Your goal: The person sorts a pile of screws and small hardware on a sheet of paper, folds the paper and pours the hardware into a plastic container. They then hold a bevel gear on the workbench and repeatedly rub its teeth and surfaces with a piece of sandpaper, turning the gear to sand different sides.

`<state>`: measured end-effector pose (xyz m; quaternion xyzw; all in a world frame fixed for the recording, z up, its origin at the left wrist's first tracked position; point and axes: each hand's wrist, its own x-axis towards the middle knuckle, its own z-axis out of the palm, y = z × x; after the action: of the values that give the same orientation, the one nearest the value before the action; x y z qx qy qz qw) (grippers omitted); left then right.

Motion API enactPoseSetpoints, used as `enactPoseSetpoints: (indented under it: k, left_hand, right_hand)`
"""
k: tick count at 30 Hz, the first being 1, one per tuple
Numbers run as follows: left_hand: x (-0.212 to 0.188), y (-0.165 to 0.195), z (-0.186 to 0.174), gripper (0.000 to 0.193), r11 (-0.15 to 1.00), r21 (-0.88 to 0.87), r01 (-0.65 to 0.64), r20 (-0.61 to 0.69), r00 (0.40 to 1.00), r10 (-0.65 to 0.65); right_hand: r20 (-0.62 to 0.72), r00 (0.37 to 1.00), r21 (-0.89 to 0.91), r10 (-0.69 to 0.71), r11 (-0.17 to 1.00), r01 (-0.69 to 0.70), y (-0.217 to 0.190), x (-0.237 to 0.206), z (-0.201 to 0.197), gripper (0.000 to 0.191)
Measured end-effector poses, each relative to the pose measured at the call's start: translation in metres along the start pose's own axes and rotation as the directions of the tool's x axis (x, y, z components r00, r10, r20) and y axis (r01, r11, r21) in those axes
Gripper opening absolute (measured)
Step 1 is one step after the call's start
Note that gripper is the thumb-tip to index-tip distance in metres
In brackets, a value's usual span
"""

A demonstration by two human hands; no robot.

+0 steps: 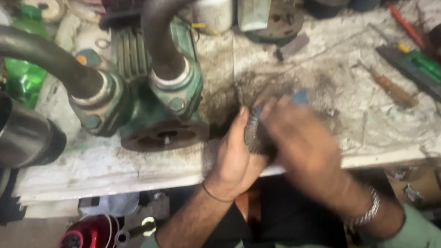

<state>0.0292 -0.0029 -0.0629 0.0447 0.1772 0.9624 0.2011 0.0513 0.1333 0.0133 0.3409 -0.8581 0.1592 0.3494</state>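
Note:
My left hand (234, 160) grips a small dark round metal part (256, 131) at the front edge of the workbench (129, 172). My right hand (302, 143) is blurred and lies over the same part from the right, with something blue (299, 98) showing above its fingers. Whether the right hand grips anything is unclear. A green water pump (160, 100) with two dark hoses (161, 28) stands just left of my hands.
Screwdrivers and hand tools (412, 70) lie on the dirty bench at the right. A green bottle (25, 77) and a metal cylinder (8, 132) sit at the left. A red motor part (84, 242) lies on the floor below.

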Motion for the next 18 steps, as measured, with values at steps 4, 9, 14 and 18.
enactPoseSetpoints:
  k: [4, 9, 14, 18]
  left_hand:
    - [-0.001, 0.0, -0.001, 0.052, 1.0, -0.01, 0.018, 0.076, 0.997, -0.017]
    - [-0.002, -0.001, -0.001, 0.051, 0.999, -0.022, -0.025, 0.105, 0.994, 0.027]
    - [-0.005, 0.007, 0.008, 0.057, 0.999, 0.043, -0.033, 0.124, 0.992, 0.027]
    - [-0.007, 0.011, 0.018, 0.06, 0.985, 0.163, -0.058, 0.107, 0.993, 0.041]
  right_hand:
    - [-0.036, 0.986, 0.092, -0.164, 0.982, 0.167, 0.001, -0.002, 0.002, 0.038]
    - [0.009, 0.998, 0.043, 0.056, 0.997, -0.056, 0.005, -0.008, 0.002, 0.043]
    - [0.005, 0.996, 0.157, -0.094, 0.983, 0.092, -0.004, -0.01, 0.001, 0.042]
    - [0.002, 0.998, 0.133, -0.055, 0.99, 0.054, -0.008, -0.007, 0.001, 0.041]
